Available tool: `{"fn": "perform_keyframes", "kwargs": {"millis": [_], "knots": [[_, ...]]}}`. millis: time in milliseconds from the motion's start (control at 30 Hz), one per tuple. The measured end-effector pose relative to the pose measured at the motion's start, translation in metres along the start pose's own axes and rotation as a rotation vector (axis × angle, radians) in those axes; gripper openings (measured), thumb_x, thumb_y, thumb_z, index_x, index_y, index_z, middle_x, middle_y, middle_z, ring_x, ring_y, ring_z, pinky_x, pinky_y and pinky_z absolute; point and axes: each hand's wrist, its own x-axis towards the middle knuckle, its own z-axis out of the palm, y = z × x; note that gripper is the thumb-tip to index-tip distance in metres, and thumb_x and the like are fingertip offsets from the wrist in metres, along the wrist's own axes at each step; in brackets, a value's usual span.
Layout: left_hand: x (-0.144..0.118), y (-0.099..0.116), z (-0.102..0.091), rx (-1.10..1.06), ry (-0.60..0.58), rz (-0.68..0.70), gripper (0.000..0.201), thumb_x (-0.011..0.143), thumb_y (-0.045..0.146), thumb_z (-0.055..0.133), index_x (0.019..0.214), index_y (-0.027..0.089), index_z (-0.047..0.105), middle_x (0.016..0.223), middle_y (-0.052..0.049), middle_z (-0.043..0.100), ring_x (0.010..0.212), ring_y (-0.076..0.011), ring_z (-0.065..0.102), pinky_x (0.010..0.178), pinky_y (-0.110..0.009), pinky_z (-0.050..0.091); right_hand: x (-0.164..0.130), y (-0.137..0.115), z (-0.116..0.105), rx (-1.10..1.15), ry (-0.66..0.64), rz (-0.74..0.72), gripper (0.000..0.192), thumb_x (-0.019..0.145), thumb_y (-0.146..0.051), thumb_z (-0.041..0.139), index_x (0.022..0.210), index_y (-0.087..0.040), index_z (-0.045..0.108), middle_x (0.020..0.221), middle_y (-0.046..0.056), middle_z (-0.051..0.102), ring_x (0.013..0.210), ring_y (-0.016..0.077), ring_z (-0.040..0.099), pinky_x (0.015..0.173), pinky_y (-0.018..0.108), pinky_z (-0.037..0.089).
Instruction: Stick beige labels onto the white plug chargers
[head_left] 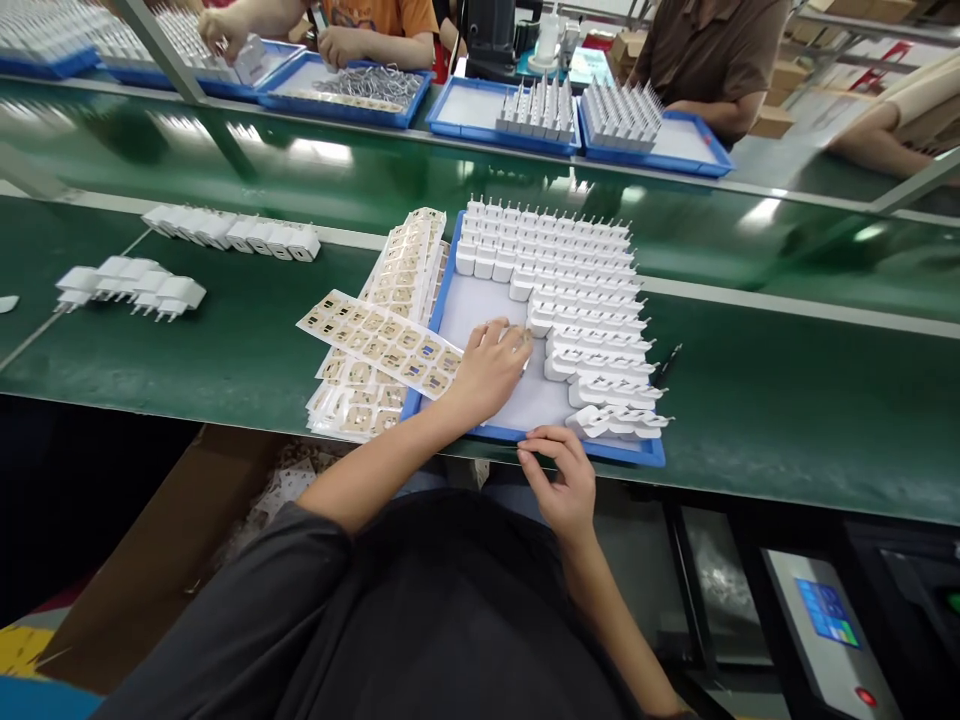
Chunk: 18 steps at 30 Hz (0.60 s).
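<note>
A blue-rimmed tray [442, 290] holds rows of white plug adapters [577, 290], their pins pointing up and to the right. Over the tray's bare left part is my left hand [491, 370], its fingers bent and close together beside the adapters. Something pale shows at its fingertips, too hidden to name. My left wrist lies by the right end of a sticker sheet [382, 340] with tan and a few dark or blue labels. At the tray's front edge, my right hand [559, 475] has thumb and forefinger pinched together; whatever is between them is too small to name.
Stacked sticker sheets [356, 390] lie left of the tray. More white adapters [131, 285] stand further left. A dark pen [667, 365] lies right of the tray. Behind the green ledge, co-workers sit by blue trays [465, 105]. A cardboard box [157, 540] is below the table.
</note>
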Motion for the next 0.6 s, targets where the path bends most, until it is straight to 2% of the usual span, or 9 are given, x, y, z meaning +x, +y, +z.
{"fn": "perform_keyframes", "kwargs": {"millis": [100, 200, 333, 433, 533, 600], "knots": [[-0.011, -0.003, -0.016, -0.246, 0.126, 0.013, 0.03, 0.086, 0.021, 0.074, 0.115, 0.019, 0.064, 0.117, -0.01, 0.072, 0.121, -0.0317, 0.061, 0.102, -0.048, 0.049, 0.0, 0.001, -0.002, 0.052, 0.018, 0.03, 0.015, 0.091, -0.013, 0.066, 0.097, -0.024, 0.073, 0.096, 0.006, 0.068, 0.091, 0.0207, 0.069, 0.081, 0.038, 0.06], [-0.037, -0.005, -0.037, -0.589, 0.222, -0.011, 0.035, 0.088, 0.029, 0.074, 0.118, 0.02, 0.058, 0.122, -0.01, 0.071, 0.117, -0.0248, 0.066, 0.102, -0.04, 0.052, 0.003, -0.002, -0.004, 0.15, 0.031, 0.077, 0.013, 0.091, -0.014, 0.066, 0.097, -0.024, 0.072, 0.095, 0.006, 0.069, 0.091, 0.021, 0.069, 0.081, 0.038, 0.059], [-0.076, -0.005, -0.042, -0.891, 0.202, -0.152, 0.038, 0.087, 0.03, 0.076, 0.114, 0.021, 0.051, 0.133, -0.014, 0.068, 0.124, -0.0253, 0.066, 0.1, -0.039, 0.057, 0.012, -0.016, 0.0, 0.366, 0.003, 0.109, 0.016, 0.091, -0.011, 0.065, 0.097, -0.025, 0.071, 0.09, 0.004, 0.069, 0.088, 0.0187, 0.067, 0.078, 0.034, 0.057], [-0.093, -0.004, -0.035, -0.887, 0.238, -0.196, 0.041, 0.085, 0.031, 0.079, 0.112, 0.022, 0.049, 0.127, -0.015, 0.071, 0.121, -0.0251, 0.068, 0.096, -0.038, 0.059, 0.021, -0.032, 0.01, 0.507, -0.061, 0.103, 0.017, 0.092, -0.01, 0.065, 0.098, -0.025, 0.07, 0.087, 0.003, 0.069, 0.085, 0.018, 0.066, 0.078, 0.034, 0.055], [-0.098, -0.003, -0.033, -0.743, 0.304, -0.167, 0.04, 0.085, 0.031, 0.078, 0.116, 0.021, 0.054, 0.123, -0.014, 0.072, 0.115, -0.0242, 0.07, 0.092, -0.035, 0.06, 0.03, -0.044, 0.023, 0.538, -0.098, 0.108, 0.015, 0.091, -0.012, 0.065, 0.099, -0.025, 0.07, 0.086, 0.002, 0.069, 0.085, 0.0177, 0.065, 0.078, 0.033, 0.054], [-0.099, -0.003, -0.038, -0.64, 0.308, -0.127, 0.042, 0.088, 0.032, 0.074, 0.124, 0.02, 0.057, 0.125, -0.014, 0.07, 0.116, -0.0252, 0.068, 0.093, -0.037, 0.06, 0.035, -0.048, 0.03, 0.517, -0.073, 0.144, 0.012, 0.092, -0.014, 0.066, 0.097, -0.024, 0.069, 0.086, 0.001, 0.068, 0.083, 0.017, 0.064, 0.078, 0.032, 0.053]]}}
